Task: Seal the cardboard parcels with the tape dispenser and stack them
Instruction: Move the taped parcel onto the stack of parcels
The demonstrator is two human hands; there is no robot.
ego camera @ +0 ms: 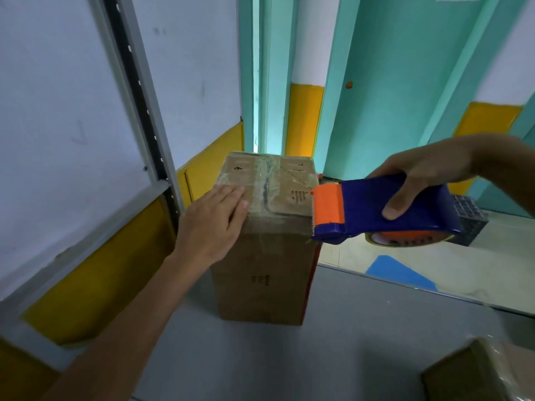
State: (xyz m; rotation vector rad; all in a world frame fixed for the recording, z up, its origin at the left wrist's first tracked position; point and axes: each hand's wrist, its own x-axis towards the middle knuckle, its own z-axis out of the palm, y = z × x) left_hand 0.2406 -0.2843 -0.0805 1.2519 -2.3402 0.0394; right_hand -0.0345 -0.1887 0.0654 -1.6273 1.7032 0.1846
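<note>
On top of the box (262,250), the left hand (212,224) is laid flat; the tape dispenser (385,209) is gripped by the right hand (422,175).

Only the person's two arms show. The left hand (212,227) and its forearm (136,316) are bare along all that is visible, down to the lower edge of the view. The right hand (425,175) and its wrist (503,160) are bare too. The fingernails are short; the right thumbnail (391,212) shows clearest.
</note>
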